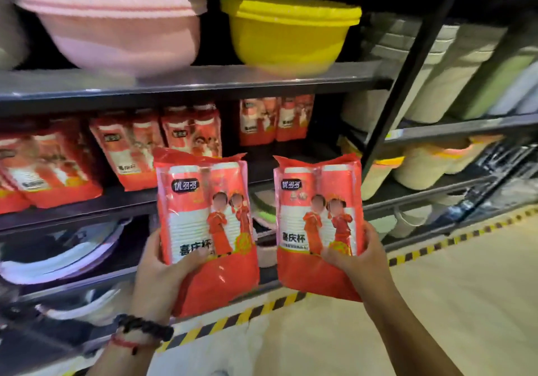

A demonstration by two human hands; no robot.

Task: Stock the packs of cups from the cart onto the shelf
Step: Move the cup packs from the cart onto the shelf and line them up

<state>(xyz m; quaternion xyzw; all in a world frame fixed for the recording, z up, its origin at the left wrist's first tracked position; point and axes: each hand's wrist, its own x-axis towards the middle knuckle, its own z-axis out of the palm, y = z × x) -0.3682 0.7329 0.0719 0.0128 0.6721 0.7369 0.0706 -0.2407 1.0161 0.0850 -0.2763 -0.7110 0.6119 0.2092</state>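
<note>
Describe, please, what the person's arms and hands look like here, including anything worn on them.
Both forearms are bare, with no sleeves in view. The left hand has no glove; its wrist carries a chunky black beaded bracelet and, just below it, a thin red cord bracelet. The right hand is also ungloved, and its wrist and forearm carry nothing visible. No rings or watch show on the fingers or wrists.

Two hands (163,270) (359,256) — two red packs (203,230) (317,224)
</note>
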